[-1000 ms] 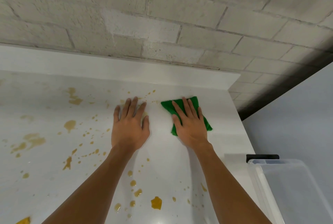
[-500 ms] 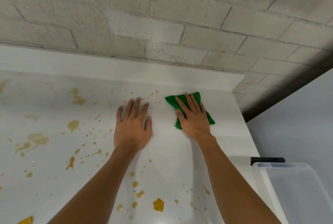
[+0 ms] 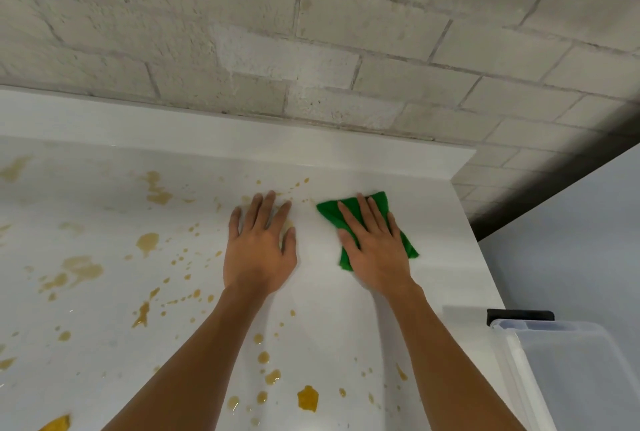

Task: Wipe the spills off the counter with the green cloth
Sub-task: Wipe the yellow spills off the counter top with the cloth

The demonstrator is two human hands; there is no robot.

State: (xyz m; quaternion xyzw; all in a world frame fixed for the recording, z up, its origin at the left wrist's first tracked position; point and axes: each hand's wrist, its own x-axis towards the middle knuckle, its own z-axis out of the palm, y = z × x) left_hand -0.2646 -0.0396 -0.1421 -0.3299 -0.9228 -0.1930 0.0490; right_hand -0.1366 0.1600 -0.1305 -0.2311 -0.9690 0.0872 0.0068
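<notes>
Head view, change: since the earlier frames the right hand [image 3: 375, 250] and the cloth [image 3: 377, 203] under it have slid a little toward the back of the desk [image 3: 450, 257]; the left hand [image 3: 259, 250] has barely shifted.
Cloth, place: far right part of the desk, near the low back ledge, well apart from the big spills [image 3: 152, 241] on the left.
Cloth, relative to hand: it lies flat under the right palm and fingers; green shows beyond the fingertips, at the thumb side and at the outer edge near the wrist.
Right hand, state: spread flat and pressing down on the cloth, fingers extended, not curled round it.
Left hand, state: released, palm down on the bare desk just left of the cloth, holding nothing; small drops lie by its fingertips.
Cloth, handling: it looks light, soft and limp, likely to bunch or fold if pushed from one edge. A flat palm over its middle should keep it spread; pinching a corner would only drag it.
Desk, surface: smooth, glossy white, so the cloth should glide easily and could slip out from under a light press.
Spills, state: amber blots and drops cover the left and near parts; most of the wiping looks undone.
Right edge: a clear bin [image 3: 571, 368] stands off the desk's near right corner.
</notes>
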